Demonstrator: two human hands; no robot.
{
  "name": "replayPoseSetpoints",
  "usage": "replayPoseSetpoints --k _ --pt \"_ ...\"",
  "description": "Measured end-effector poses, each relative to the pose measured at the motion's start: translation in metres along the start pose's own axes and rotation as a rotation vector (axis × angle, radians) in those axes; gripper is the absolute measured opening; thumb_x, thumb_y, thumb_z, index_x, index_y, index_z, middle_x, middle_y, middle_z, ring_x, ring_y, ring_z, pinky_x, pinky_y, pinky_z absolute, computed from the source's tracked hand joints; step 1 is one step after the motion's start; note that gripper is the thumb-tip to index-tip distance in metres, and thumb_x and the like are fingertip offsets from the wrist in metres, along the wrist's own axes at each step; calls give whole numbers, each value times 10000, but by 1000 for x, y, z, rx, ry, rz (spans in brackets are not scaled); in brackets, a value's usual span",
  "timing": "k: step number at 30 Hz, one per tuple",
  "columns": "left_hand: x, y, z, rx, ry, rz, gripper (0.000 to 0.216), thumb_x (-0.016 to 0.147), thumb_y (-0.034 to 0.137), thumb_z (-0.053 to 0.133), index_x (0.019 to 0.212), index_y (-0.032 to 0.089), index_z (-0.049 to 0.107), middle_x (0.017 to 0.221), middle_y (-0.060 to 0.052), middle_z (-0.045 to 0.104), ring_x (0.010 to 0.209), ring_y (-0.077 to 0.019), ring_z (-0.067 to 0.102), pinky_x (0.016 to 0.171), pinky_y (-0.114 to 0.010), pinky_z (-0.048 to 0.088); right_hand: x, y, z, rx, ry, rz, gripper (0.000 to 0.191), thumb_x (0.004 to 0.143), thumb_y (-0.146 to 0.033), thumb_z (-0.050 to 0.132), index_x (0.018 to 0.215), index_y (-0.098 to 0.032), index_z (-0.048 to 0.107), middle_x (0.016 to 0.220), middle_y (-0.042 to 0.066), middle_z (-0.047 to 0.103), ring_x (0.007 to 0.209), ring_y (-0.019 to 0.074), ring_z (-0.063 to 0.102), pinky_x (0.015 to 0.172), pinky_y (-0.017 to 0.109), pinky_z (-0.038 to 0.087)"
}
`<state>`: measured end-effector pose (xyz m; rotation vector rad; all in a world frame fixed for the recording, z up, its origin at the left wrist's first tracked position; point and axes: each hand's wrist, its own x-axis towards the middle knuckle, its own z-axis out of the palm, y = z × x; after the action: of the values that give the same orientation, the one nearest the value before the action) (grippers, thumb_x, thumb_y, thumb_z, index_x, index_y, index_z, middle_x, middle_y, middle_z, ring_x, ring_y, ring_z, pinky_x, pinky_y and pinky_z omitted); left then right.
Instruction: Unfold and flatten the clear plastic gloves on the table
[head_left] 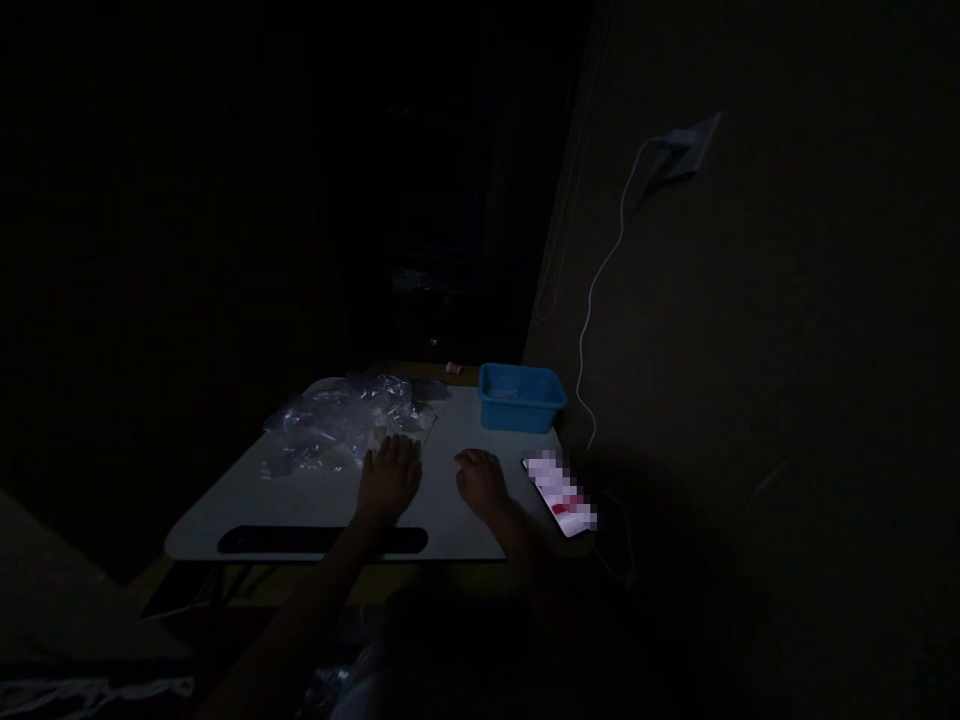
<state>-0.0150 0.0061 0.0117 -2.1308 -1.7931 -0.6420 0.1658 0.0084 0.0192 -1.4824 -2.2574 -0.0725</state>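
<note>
The room is very dark. My left hand [388,477] lies flat on a small white table [300,505], fingers stretched out, its tips touching the edge of a heap of clear plastic bags [341,420]. My right hand [480,478] rests on the table to the right with its fingers curled down; I cannot see anything in it. A lit phone [560,493] lies just right of that hand at the table's edge.
A blue plastic tub [520,396] stands at the table's far right corner. A small pale object [453,368] lies behind it. A white cable [600,280] hangs from a wall socket [686,150] down toward the phone. A dark slot [322,540] runs along the near edge.
</note>
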Motion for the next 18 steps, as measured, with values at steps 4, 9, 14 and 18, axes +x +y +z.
replayPoseSetpoints --k 4,9,14,18 --pt "2 0 2 -10 -92 -15 437 851 336 296 1177 136 506 1283 -162 458 1227 -291 347 963 -503 268 19 -8 -3 12 -32 -76 334 776 -143 429 1075 -194 569 1149 45 562 1082 153 457 929 304 326" --pt "5 -1 -1 -34 -100 -33 401 855 321 294 1106 135 546 1234 -170 497 1186 -292 391 937 -505 297 56 -32 4 -29 -70 -175 277 781 -150 437 998 -188 604 1289 46 462 1210 184 349 977 345 296" --pt "6 1 -4 -33 -128 -45 386 848 286 307 1104 116 541 1225 -171 501 1192 -297 379 944 -496 289 81 -45 23 -38 -157 -180 251 773 -161 465 993 -181 585 1238 64 505 1238 195 315 969 374 300" --pt "6 2 -6 -26 -111 -43 372 853 281 296 1076 123 548 1199 -166 514 1157 -286 411 925 -482 311 84 -44 21 -50 -102 -207 317 777 -135 441 1079 -151 534 1191 93 525 1180 197 375 927 362 336"
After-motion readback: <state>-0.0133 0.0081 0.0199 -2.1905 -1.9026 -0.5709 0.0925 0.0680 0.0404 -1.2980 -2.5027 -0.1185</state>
